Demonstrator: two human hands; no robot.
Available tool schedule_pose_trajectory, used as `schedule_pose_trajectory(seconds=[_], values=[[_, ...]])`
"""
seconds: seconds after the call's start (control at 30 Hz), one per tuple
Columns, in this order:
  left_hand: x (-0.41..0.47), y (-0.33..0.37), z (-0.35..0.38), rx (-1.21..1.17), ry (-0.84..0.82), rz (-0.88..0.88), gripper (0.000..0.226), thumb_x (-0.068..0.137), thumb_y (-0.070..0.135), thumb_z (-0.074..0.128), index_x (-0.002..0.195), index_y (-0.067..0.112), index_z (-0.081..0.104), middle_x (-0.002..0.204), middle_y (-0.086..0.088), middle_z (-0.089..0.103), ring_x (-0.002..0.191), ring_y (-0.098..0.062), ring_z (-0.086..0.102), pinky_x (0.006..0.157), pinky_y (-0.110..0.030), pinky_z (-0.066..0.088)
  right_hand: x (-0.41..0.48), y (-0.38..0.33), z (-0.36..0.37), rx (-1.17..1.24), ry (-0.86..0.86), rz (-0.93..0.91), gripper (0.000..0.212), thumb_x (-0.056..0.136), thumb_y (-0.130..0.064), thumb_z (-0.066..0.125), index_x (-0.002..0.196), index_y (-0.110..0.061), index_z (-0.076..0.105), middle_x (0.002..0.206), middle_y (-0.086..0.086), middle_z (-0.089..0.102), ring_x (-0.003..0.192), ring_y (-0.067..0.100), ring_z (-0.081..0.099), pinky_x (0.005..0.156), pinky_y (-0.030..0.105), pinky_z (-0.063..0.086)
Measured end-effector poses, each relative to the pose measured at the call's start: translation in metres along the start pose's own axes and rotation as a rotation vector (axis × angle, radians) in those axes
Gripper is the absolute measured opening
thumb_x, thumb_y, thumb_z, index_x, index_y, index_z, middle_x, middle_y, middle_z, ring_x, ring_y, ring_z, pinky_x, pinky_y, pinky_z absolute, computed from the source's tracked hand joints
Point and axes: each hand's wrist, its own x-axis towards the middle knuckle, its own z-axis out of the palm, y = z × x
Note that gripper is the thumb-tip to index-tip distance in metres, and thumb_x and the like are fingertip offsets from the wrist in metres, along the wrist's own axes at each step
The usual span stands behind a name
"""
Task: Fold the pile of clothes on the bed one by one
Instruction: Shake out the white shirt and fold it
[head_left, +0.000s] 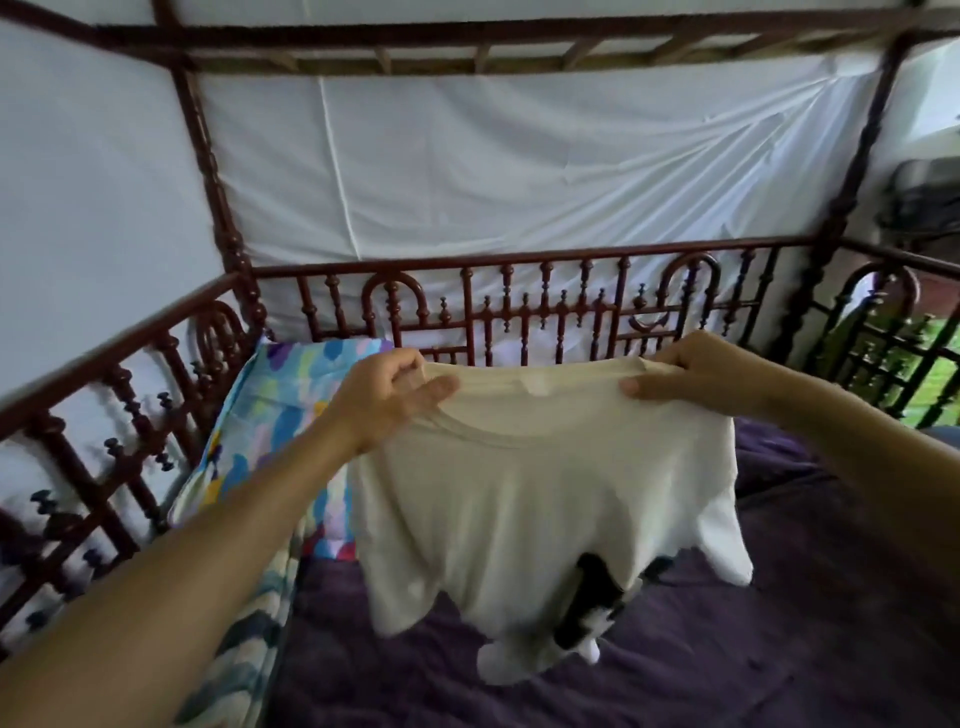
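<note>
A cream T-shirt (524, 499) hangs in the air over the bed, neckline at the top and facing me. My left hand (387, 397) pinches its left shoulder, thumb on the near side. My right hand (696, 379) pinches the right shoulder in the same way. The shirt's hem droops toward the purple bedspread (727, 649). Behind the lower part of the shirt lies a black and white garment (587, 623), mostly hidden.
A colourful patterned pillow (280, 415) lies along the left side of the bed. Dark red carved wooden railings (519, 306) enclose the bed at the back and both sides, with white cloth (519, 171) stretched behind them. Bedposts rise at the far corners.
</note>
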Motion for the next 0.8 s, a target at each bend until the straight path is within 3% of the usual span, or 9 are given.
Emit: schedule_pose_trajectory(seconds=[0.07, 0.13, 0.2, 0.27, 0.33, 0.4, 0.53, 0.63, 0.8], values=[[0.007, 0.005, -0.01, 0.274, -0.071, 0.095, 0.051, 0.059, 0.072, 0.072, 0.066, 0.025, 0.054, 0.055, 0.009, 0.051, 0.053, -0.004, 0.048, 0.052, -0.022, 0.037, -0.015, 0.006, -0.005, -0.005, 0.022, 0.002, 0.076, 0.065, -0.069, 0.059, 0.068, 0.007, 0.057, 0.06, 0.004, 0.046, 0.058, 0.017, 0.044, 0.057, 0.033, 0.035], [0.016, 0.005, -0.014, 0.398, -0.125, 0.13, 0.035, 0.063, 0.057, 0.08, 0.063, 0.027, 0.062, 0.054, 0.01, 0.054, 0.056, -0.006, 0.054, 0.054, -0.028, 0.04, -0.032, 0.007, -0.006, 0.038, 0.018, -0.019, 0.07, 0.07, -0.064, 0.059, 0.064, 0.005, 0.055, 0.06, 0.004, 0.042, 0.058, 0.015, 0.04, 0.057, 0.033, 0.033], [0.028, -0.003, -0.018, 0.369, -0.133, 0.144, 0.027, 0.071, 0.039, 0.081, 0.054, 0.029, 0.061, 0.048, 0.01, 0.051, 0.051, -0.004, 0.048, 0.052, -0.027, 0.036, -0.049, 0.002, -0.004, 0.079, 0.019, -0.035, 0.057, 0.075, -0.061, 0.058, 0.058, -0.007, 0.054, 0.056, -0.002, 0.042, 0.054, 0.012, 0.04, 0.053, 0.03, 0.033], [0.04, -0.018, -0.021, 0.271, -0.094, 0.08, 0.024, 0.077, 0.037, 0.075, 0.061, 0.021, 0.065, 0.054, -0.001, 0.057, 0.054, -0.011, 0.048, 0.058, -0.032, 0.039, -0.064, -0.003, 0.001, 0.132, 0.01, -0.039, 0.054, 0.08, -0.059, 0.057, 0.061, -0.009, 0.058, 0.057, -0.005, 0.048, 0.053, 0.009, 0.045, 0.051, 0.027, 0.036], [0.049, -0.029, -0.022, 0.126, -0.029, -0.024, 0.027, 0.079, 0.041, 0.069, 0.074, 0.014, 0.069, 0.069, -0.015, 0.065, 0.066, -0.018, 0.055, 0.065, -0.036, 0.045, -0.075, -0.004, 0.006, 0.231, -0.004, -0.06, 0.057, 0.083, -0.058, 0.055, 0.064, -0.004, 0.054, 0.061, -0.002, 0.046, 0.056, 0.011, 0.043, 0.051, 0.027, 0.034], [0.058, -0.034, -0.013, 0.06, 0.05, -0.063, 0.032, 0.081, 0.048, 0.067, 0.076, 0.016, 0.067, 0.074, -0.014, 0.066, 0.072, -0.023, 0.06, 0.068, -0.036, 0.046, -0.081, -0.001, 0.014, 0.333, -0.045, -0.05, 0.065, 0.085, -0.058, 0.053, 0.072, 0.005, 0.052, 0.068, 0.002, 0.046, 0.062, 0.015, 0.041, 0.055, 0.029, 0.032], [0.078, -0.025, 0.035, 0.359, 0.08, 0.013, 0.057, 0.083, 0.065, 0.051, 0.08, 0.009, 0.065, 0.073, -0.021, 0.063, 0.073, -0.035, 0.062, 0.063, -0.042, 0.044, -0.092, 0.025, 0.047, 0.38, -0.095, 0.018, 0.069, 0.086, -0.058, 0.049, 0.088, 0.011, 0.055, 0.075, 0.002, 0.049, 0.069, 0.016, 0.043, 0.061, 0.034, 0.036], [0.095, -0.02, 0.088, 0.627, 0.052, 0.071, 0.038, 0.088, 0.052, 0.057, 0.082, 0.016, 0.066, 0.083, -0.02, 0.068, 0.08, -0.041, 0.064, 0.06, -0.036, 0.041, -0.106, 0.072, 0.078, 0.363, -0.046, 0.128, 0.052, 0.092, -0.048, 0.048, 0.075, 0.001, 0.053, 0.071, -0.006, 0.044, 0.066, 0.006, 0.04, 0.058, 0.028, 0.035], [0.126, -0.004, 0.212, 0.671, -0.171, 0.13, 0.015, 0.094, 0.026, 0.052, 0.095, 0.018, 0.065, 0.098, -0.014, 0.068, 0.089, -0.037, 0.062, 0.066, -0.038, 0.045, -0.143, 0.18, 0.112, 0.299, 0.079, 0.343, 0.038, 0.099, -0.036, 0.049, 0.066, -0.017, 0.043, 0.065, -0.012, 0.038, 0.061, 0.003, 0.033, 0.059, 0.029, 0.033]])
